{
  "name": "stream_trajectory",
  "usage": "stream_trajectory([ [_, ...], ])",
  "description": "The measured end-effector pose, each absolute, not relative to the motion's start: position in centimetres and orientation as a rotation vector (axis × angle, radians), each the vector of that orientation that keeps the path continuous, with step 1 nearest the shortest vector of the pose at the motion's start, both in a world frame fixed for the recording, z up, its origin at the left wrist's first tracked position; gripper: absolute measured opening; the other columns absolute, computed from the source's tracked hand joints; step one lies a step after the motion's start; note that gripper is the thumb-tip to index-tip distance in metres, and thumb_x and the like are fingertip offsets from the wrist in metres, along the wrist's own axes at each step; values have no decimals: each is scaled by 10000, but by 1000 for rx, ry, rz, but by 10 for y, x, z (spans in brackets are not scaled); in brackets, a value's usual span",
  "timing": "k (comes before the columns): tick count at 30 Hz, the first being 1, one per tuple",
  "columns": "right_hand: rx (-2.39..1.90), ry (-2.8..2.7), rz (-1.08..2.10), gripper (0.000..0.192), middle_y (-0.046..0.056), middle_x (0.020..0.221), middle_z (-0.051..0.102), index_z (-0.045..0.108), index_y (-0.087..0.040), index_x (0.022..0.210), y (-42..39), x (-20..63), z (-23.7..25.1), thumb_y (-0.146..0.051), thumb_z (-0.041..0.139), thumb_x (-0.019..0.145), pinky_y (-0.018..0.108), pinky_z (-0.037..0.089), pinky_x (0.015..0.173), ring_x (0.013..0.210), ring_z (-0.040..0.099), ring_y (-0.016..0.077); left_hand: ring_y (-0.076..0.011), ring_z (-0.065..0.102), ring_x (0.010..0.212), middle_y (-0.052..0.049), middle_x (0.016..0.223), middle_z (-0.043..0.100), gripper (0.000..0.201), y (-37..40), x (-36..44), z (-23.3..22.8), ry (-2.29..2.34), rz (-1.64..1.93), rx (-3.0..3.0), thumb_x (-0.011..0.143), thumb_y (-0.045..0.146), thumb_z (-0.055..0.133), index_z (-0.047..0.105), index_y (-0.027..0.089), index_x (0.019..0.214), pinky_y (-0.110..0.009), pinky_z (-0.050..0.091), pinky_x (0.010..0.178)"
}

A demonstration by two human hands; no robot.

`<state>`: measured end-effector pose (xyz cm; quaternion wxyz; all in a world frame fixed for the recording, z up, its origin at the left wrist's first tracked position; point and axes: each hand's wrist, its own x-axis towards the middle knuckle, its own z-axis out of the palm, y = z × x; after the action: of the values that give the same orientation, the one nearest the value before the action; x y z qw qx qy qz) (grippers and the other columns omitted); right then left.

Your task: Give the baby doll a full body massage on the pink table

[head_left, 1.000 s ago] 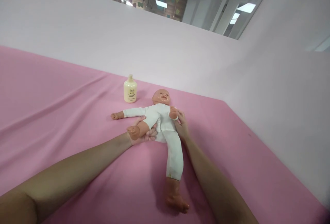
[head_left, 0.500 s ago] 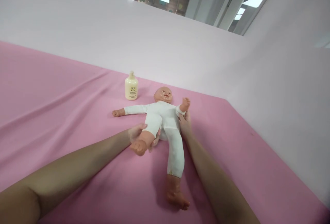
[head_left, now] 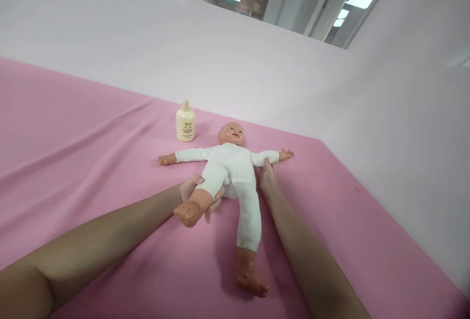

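Note:
A baby doll point(head_left: 231, 167) in a white suit lies on its back on the pink cloth point(head_left: 91, 142), head toward the far wall, both arms spread out flat. My left hand point(head_left: 191, 189) cups the doll's bent leg from underneath, the bare foot sticking up toward me. My right hand point(head_left: 268, 177) presses against the doll's side, just under its outstretched arm. The doll's other leg lies straight toward me, with its bare foot near the bottom of the view.
A cream lotion bottle point(head_left: 185, 122) stands upright behind the doll's shoulder, near the pale wall point(head_left: 220, 59). A second pale wall point(head_left: 404, 137) closes the right side. The pink cloth has long folds on the left.
The doll's arm on the right went from folded on its chest to raised, then flat out to the side. My left hand lowered the bent leg a little toward me.

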<state>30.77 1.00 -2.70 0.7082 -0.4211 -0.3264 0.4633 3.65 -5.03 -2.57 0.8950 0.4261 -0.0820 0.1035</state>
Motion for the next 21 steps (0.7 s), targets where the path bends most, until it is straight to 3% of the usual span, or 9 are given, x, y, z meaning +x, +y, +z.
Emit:
stream_trajectory([
  [5,-945,-891,898,469,35,1301,665,563,-291,1250,0,298,-23,-418,690,817,430,577,963,1172,653,247,-154,594,572,-29,766,649,471,-45,37,-25,-54,410,764,723,575,620,581,146,913,-399,602,739],
  [9,-1013,-1144,810,389,36,1157,709,644,-257,1165,-4,294,-20,-364,689,793,441,544,997,1105,661,241,-121,531,498,-23,785,655,458,-38,36,-24,-58,449,753,745,564,632,585,151,937,-380,586,754],
  [15,-982,-1493,643,319,57,1269,615,748,-263,1032,-6,296,-18,-204,639,737,442,462,1105,1273,542,239,-137,544,515,-38,777,661,498,-37,36,-22,32,484,728,718,596,659,606,144,921,-375,580,755],
  [21,-1005,-1612,557,357,36,1278,616,772,-317,1054,-12,298,-12,-179,611,766,463,370,1189,1266,539,228,-182,639,675,-43,803,671,478,-37,32,-25,127,529,647,775,564,605,643,129,971,-377,582,798],
])
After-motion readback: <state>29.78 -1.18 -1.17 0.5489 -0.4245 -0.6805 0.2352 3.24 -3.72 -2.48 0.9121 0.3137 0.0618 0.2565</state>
